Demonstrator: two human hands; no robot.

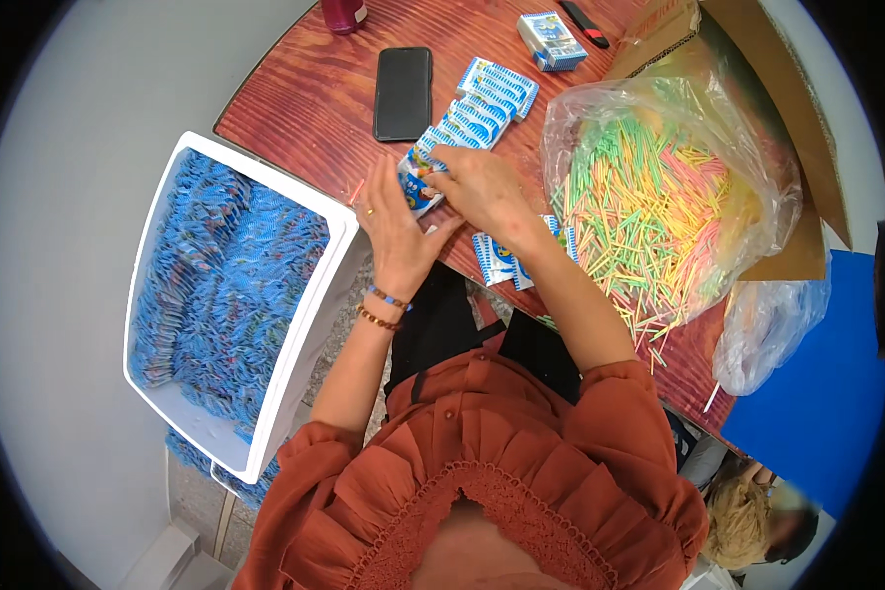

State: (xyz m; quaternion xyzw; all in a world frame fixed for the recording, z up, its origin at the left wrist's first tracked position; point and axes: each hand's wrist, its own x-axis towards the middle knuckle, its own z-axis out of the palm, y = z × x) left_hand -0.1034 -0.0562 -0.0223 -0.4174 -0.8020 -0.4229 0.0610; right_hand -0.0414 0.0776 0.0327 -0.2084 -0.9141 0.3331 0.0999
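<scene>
A row of overlapping blue-and-white packets [477, 113] runs diagonally across the red-brown wooden table. At its near end, both hands meet over a packet [418, 192]. My right hand [482, 192] has its fingers curled and pinched on this packet's upper face. Beside the packet, my left hand [398, 231] lies with fingers stretched and thumb spread, touching its near end. Below my right wrist lie a few loose packets [497, 261], partly covered by the forearm. To the right, a clear plastic bag [757, 197] lies open with many thin pastel sticks [649, 216] spilling out.
A white bin [339, 231] full of blue packets stands at the left. Beyond the hands are a black phone [403, 93], a small blue-and-white box [553, 41] and a black-and-red tool [585, 22]. A cardboard box [787, 251] stands at the right; another person [742, 516] is lower right.
</scene>
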